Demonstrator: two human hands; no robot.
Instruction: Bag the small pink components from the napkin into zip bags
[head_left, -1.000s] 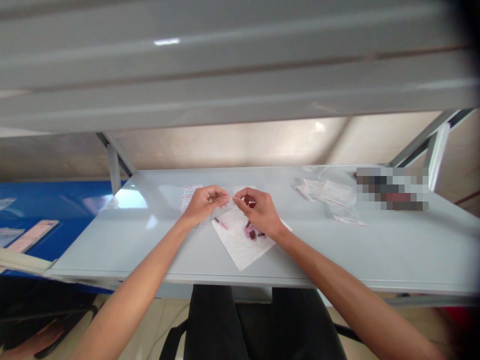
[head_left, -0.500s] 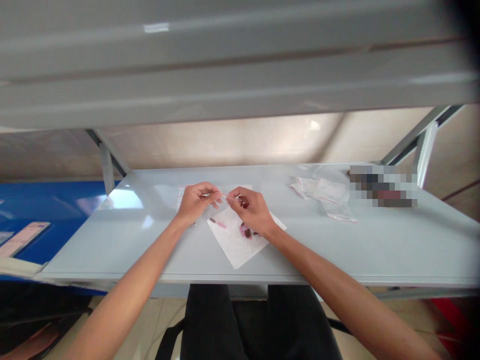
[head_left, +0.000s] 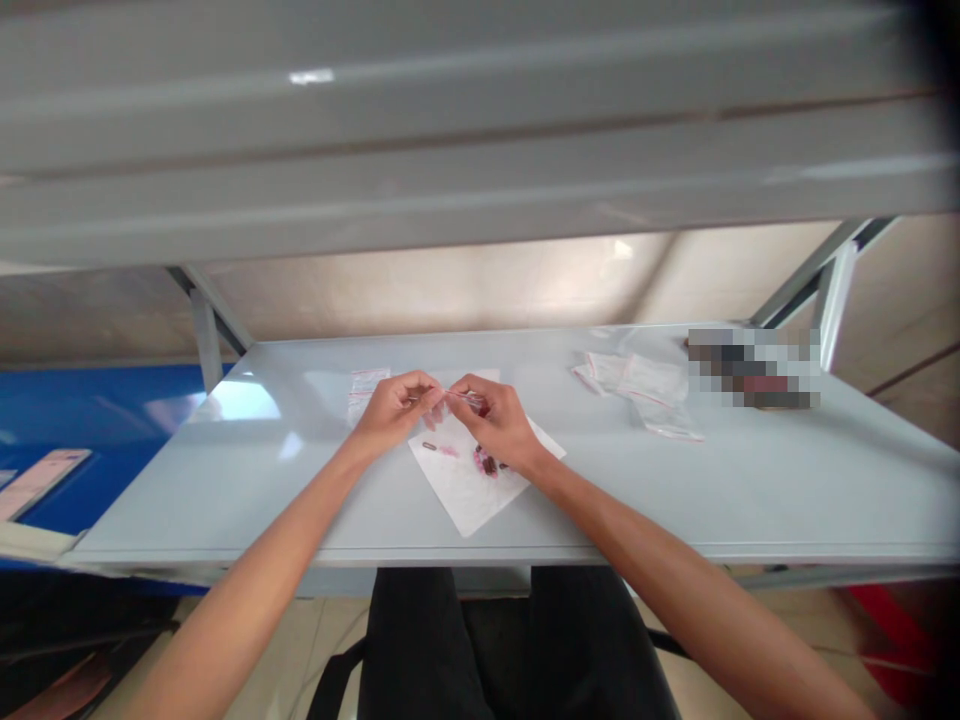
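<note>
My left hand (head_left: 391, 408) and my right hand (head_left: 494, 422) meet over the middle of a pale grey shelf (head_left: 225, 480). Both pinch the top edge of a small clear zip bag (head_left: 454, 402) with a red strip, fingers closed on it. Under the hands lies a white sheet of paper (head_left: 469, 490) with several small dark red and pink capsules (head_left: 486, 463); one capsule (head_left: 430, 446) lies apart to the left. Another small bag (head_left: 363, 384) lies flat just beyond my left hand.
A loose pile of small clear bags (head_left: 641, 385) lies at the back right, next to a blurred-out object (head_left: 750, 366). A grey upper shelf (head_left: 480, 130) hangs overhead. A blue surface (head_left: 90, 410) stands to the left, my dark trousers (head_left: 510, 650) below.
My two hands have drawn closer together on the small bag, so the stretch of bag between them is shorter. The view shifted slightly.
</note>
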